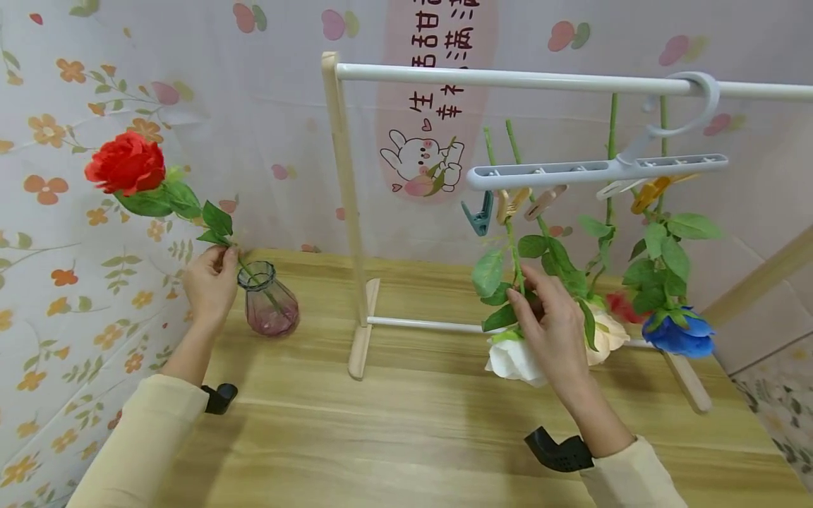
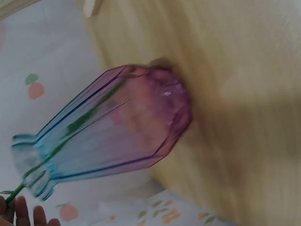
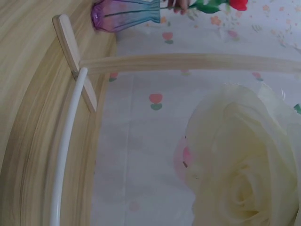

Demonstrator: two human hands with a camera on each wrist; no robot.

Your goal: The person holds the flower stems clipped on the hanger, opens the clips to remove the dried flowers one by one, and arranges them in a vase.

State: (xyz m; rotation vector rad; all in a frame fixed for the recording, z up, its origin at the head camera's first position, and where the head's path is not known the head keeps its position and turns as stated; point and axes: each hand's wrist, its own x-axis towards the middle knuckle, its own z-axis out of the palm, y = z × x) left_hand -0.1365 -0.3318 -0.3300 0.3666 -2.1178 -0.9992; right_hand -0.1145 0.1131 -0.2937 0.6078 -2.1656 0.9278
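Red rose (image 1: 130, 166) in vase (image 1: 272, 314), L hand (image 1: 209, 286); white rose (image 1: 514, 361), R hand (image 1: 559, 331).
L grip pinched on red's stem, bloom upper L of frame, stem end inside vase, mid-L on table (image 1: 381, 437). R grip, R of ctr, clamped on white's stem, bloom down, below hanger (image 1: 552, 173).

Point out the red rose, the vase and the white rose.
Red rose (image 1: 128, 164): head view, on the bloom.
Vase (image 2: 108, 136): left wrist view, on the side wall.
White rose (image 1: 512, 360): head view, on the petals.
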